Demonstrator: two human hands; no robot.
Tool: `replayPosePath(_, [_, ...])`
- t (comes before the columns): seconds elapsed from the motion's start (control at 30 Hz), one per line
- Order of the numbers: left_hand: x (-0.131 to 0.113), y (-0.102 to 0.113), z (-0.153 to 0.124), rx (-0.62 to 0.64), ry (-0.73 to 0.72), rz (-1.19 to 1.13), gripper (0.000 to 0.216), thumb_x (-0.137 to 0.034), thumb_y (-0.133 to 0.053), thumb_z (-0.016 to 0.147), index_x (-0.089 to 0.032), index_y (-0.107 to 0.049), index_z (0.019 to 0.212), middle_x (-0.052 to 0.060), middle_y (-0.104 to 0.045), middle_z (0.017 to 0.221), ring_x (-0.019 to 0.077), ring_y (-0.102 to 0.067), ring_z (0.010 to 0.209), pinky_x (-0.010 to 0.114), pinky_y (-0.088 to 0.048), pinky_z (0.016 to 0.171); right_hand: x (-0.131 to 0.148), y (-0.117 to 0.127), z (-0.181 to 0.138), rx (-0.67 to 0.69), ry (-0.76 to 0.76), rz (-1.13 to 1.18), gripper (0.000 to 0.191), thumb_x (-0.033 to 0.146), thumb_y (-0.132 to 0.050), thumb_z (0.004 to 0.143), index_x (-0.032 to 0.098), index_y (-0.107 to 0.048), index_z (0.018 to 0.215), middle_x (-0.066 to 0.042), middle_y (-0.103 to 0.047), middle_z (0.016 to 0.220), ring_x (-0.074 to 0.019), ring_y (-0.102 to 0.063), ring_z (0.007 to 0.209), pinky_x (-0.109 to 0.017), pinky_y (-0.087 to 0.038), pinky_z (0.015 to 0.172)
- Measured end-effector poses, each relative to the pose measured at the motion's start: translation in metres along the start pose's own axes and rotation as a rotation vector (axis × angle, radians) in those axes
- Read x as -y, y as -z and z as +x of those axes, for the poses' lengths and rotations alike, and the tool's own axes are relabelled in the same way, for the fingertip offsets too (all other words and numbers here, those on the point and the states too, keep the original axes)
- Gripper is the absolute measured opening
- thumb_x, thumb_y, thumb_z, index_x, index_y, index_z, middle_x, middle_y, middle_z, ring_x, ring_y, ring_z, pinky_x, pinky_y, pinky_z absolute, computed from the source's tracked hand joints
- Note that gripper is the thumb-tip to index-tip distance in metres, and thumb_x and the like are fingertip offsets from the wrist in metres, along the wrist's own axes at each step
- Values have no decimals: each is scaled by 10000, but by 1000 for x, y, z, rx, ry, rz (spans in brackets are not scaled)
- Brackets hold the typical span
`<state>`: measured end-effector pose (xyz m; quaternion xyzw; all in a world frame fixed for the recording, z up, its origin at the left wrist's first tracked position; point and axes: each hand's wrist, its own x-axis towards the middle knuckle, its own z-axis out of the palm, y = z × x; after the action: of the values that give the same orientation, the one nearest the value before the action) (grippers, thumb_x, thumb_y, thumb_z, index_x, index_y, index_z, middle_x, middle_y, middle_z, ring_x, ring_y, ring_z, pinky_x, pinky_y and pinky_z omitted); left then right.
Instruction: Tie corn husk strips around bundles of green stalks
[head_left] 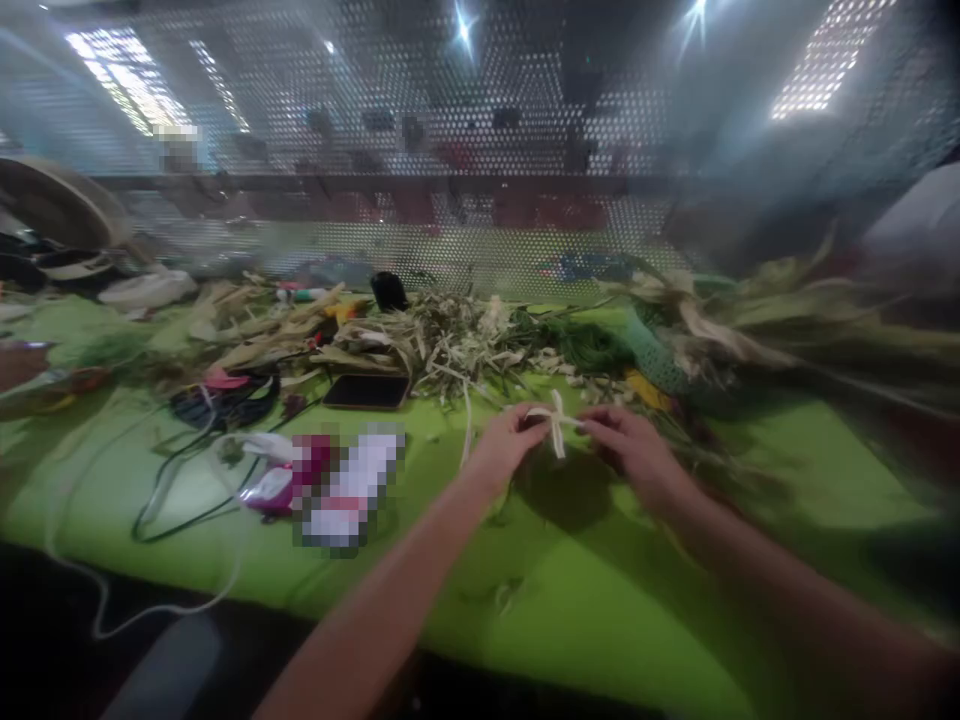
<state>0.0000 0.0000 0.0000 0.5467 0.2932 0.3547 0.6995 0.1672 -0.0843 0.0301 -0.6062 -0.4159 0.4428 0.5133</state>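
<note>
Over a bright green table cover, both my hands meet on a pale strip of dried husk tied or crossed into a small knot. My left hand pinches its left end with closed fingers. My right hand pinches the right end, fingers curled. The husk strip stands a little above the cover, between the two thumbs. Just beyond my hands lies a long heap of dried husks and leaves.
A dark phone lies flat left of my hands. Further left lie cables, a pink and white object and black loops. A perforated screen rises behind the table. Another person's hand shows at the far left edge.
</note>
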Motion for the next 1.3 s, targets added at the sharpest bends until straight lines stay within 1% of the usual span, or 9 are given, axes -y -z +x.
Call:
replayPosePath(0.2, [-6,-1,0,-39,11,-143,341,-201,-774,694,-171,-689,1023,39,-690,928,113,-616,803,264,-498,802,0,7,4,-115,379,-328,293,373,-664,797,260,-651,1067,-26,-608,925,-169,-552,752,-324,-466,710])
replayPosePath(0.33, [-7,-4,-3,-17,26,-242,427,-168,-789,670,-178,-655,1075,45,-681,929,115,-625,800,262,-514,771,-2,9,4,-126,519,-432,270,339,-660,797,276,-661,1059,-50,-612,1098,-197,-581,857,-366,-484,799])
replayPosePath(0.47, [-6,-6,-1,-47,19,-290,410,-140,-816,619,-153,-639,988,24,-661,864,100,-616,774,242,-502,762,-1,6,3,-121,391,-275,309,425,-662,804,285,-665,1079,-40,-640,1020,-193,-584,847,-343,-495,761])
replayPosePath(0.57, [-4,-6,2,-72,10,-282,380,-141,-848,568,-128,-636,883,17,-656,818,92,-603,755,238,-485,765,4,1,1,-85,219,-52,260,494,-663,803,243,-686,865,-18,-635,826,-146,-548,707,-279,-474,643])
replayPosePath(0.7, [-3,-7,3,-31,31,-258,369,-223,-876,553,-99,-677,838,31,-665,788,88,-583,722,239,-467,749,7,-3,-2,-53,46,141,336,500,-785,682,207,-623,714,9,-578,679,-98,-441,546,-224,-368,460])
replayPosePath(0.83, [-3,-11,0,43,50,-326,400,-274,-892,533,-92,-706,836,44,-681,795,93,-592,723,232,-467,748,1,-3,0,-38,-13,244,366,483,-829,627,204,-612,722,10,-591,684,-99,-470,548,-221,-382,457])
replayPosePath(1.0, [-2,-2,4,52,22,-226,346,-289,-849,608,-124,-714,881,51,-697,839,112,-610,765,268,-477,818,9,3,1,-74,61,45,302,513,-724,731,224,-670,800,-39,-669,793,-150,-548,630,-282,-468,562])
replayPosePath(1.13, [-7,20,11,2,-59,114,287,-292,-779,675,-132,-713,904,73,-707,893,141,-617,806,315,-463,866,34,22,2,-237,220,-208,273,460,-647,805,220,-690,929,-63,-706,917,-162,-579,684,-325,-504,687])
replayPosePath(1.3, [-15,33,10,-19,8,492,325,-335,-763,658,-121,-689,891,92,-704,853,187,-627,768,330,-471,769,39,55,15,-350,322,-408,295,398,-681,770,199,-671,987,-51,-694,887,-171,-602,666,-332,-503,685])
